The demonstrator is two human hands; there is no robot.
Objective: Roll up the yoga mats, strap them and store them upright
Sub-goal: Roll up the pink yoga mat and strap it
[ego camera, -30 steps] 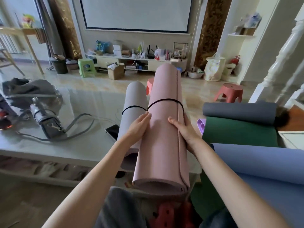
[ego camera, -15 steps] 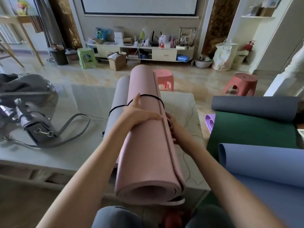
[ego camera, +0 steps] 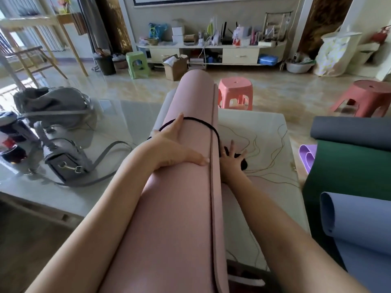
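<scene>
L hand (ego camera: 175, 144) lies flat on top of the rolled pink mat (ego camera: 186, 197), fingers straight, thumb reaching across to the roll's seam. R hand (ego camera: 231, 160) is just right of the pink mat, fingers spread over a dark object on the table (ego camera: 264, 132); whether it grips, can't tell. One black strap (ego camera: 203, 123) circles the pink mat by L fingertips. Gray mat (ego camera: 161, 115) touches its left side. Right of the pink mat: 4 more mats, dark gray, green, blue, purple.
</scene>
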